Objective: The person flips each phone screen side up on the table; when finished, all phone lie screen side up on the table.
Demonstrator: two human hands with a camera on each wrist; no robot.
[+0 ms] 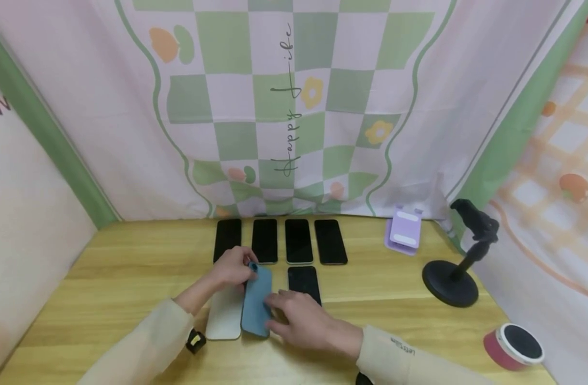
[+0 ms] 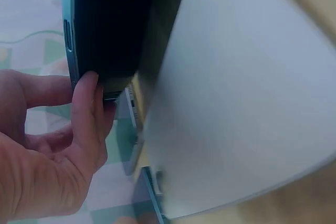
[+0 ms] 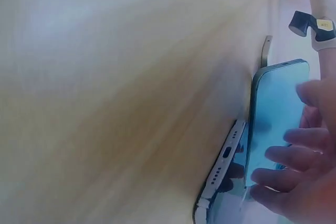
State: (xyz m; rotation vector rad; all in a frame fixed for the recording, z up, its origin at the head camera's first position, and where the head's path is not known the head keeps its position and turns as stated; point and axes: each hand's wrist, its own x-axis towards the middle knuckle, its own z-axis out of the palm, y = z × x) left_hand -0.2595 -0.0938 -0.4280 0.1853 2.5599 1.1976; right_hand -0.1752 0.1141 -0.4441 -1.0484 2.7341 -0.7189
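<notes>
A blue phone (image 1: 257, 306) is tilted up from the table, its back facing the head camera. My left hand (image 1: 232, 267) pinches it near the camera end, thumb and fingers on opposite faces; the dark screen side shows in the left wrist view. My right hand (image 1: 307, 321) is at the phone's right edge, its fingers (image 3: 294, 156) loosely spread over the blue back in the right wrist view. Under and left of the blue phone lies a white phone (image 1: 224, 318), back up. Just behind the right hand a black-screened phone (image 1: 303, 282) lies partly covered.
At the back, several dark-screened phones (image 1: 299, 240) lie in a row by the curtain (image 1: 275, 133). To the right are a purple phone stand (image 1: 403, 231), a black stand with round base (image 1: 450, 283) and a red-and-white round container (image 1: 513, 346) on the wooden table (image 1: 130, 278).
</notes>
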